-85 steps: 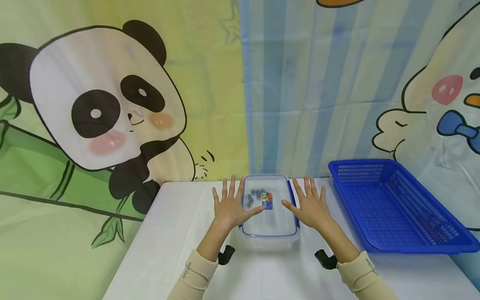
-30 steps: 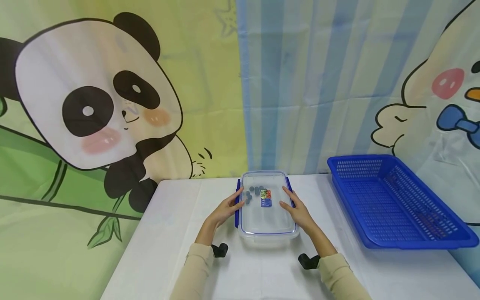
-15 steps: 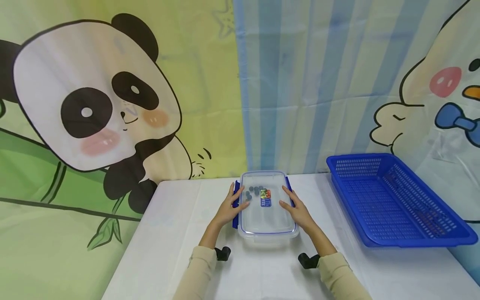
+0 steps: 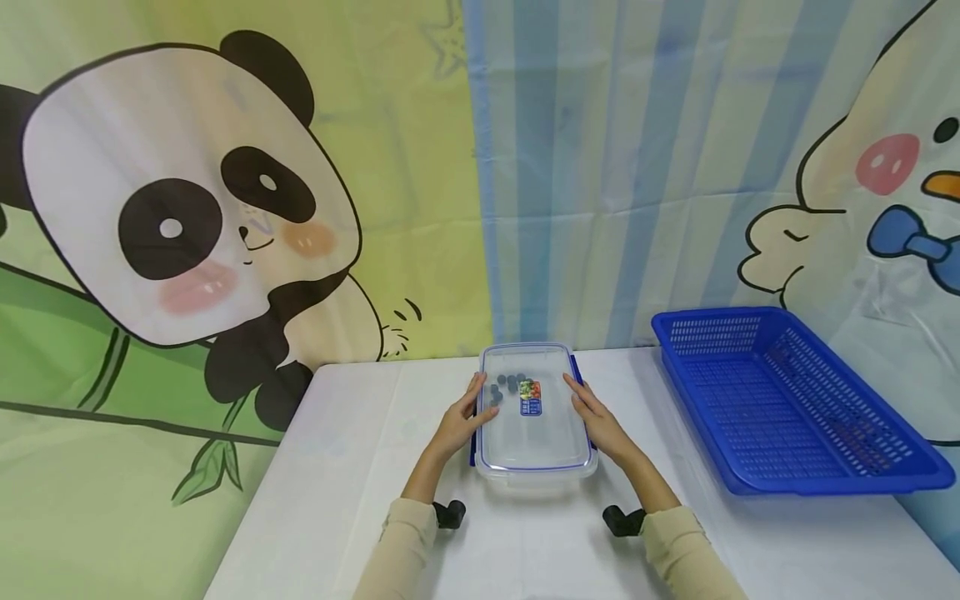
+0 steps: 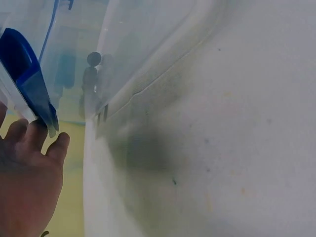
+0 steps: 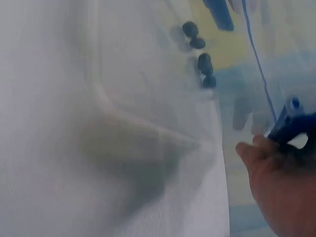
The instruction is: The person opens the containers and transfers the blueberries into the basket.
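Note:
A clear plastic food container [image 4: 532, 446] with a blue-edged lid sits in front of me, a colourful sticker [image 4: 530, 398] on its top. Several small dark round berries [image 4: 512, 383] show through the lid. My left hand [image 4: 450, 429] grips the left side, thumb on the lid and fingers at the blue clip [image 5: 30, 81], which stands out from the wall. On the opposite side my right hand [image 4: 609, 433] holds the edge, fingers lying along the rim. The right wrist view shows its fingertips curled beneath the other blue clip [image 6: 298, 126].
A blue plastic basket [image 4: 693, 433] with holed walls stands to the right on the white-covered table [image 4: 360, 467]. Behind the table hangs a cartoon-printed curtain [image 4: 558, 167]. Black wrist mounts [image 4: 622, 521] stick out from both wrists.
Both hands, spread over the container at first, have come down to its two sides. The left clip stuck out further half a second ago, and the left fingers now cover more of it.

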`<state>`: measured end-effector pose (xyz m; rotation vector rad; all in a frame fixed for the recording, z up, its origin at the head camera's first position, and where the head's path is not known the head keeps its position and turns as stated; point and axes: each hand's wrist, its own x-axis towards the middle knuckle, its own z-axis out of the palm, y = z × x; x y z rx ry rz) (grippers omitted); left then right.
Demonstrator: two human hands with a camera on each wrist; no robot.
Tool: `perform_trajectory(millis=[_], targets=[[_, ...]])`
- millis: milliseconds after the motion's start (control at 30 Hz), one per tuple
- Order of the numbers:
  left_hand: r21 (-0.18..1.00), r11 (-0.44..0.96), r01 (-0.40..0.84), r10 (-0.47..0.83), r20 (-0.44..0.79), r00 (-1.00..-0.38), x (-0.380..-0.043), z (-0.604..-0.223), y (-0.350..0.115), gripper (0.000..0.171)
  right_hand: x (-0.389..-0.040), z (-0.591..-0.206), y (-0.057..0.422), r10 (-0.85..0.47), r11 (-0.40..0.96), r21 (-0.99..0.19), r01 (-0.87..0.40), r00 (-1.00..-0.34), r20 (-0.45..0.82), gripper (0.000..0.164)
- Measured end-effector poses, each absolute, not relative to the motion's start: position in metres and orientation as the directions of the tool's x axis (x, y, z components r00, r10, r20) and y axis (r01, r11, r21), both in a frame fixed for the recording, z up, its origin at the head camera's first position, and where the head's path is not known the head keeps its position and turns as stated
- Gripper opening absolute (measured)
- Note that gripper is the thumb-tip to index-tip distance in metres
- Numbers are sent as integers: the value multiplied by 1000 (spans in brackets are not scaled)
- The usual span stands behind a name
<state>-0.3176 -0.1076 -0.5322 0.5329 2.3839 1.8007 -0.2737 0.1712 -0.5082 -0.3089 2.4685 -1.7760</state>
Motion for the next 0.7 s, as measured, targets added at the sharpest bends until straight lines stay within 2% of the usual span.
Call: perform_trajectory(millis=[133, 300, 500, 700], targets=[[967, 188, 171, 322, 104, -941, -317, -533, -106, 72, -265, -495, 175, -278, 264, -956, -130, -959, 54, 46], [969, 180, 171, 313, 108, -943, -315, -534, -104, 72, -262, -492, 177, -288, 262, -953, -154, -955, 75, 45], [976, 149, 161, 343, 102, -934, -308, -519, -105, 73, -275, -512, 185, -289, 322, -925, -200, -952, 105, 45], [967, 193, 165, 359, 87, -929, -299, -503, -104, 72, -277, -515, 190, -325, 372, -889, -267, -935, 145, 44]])
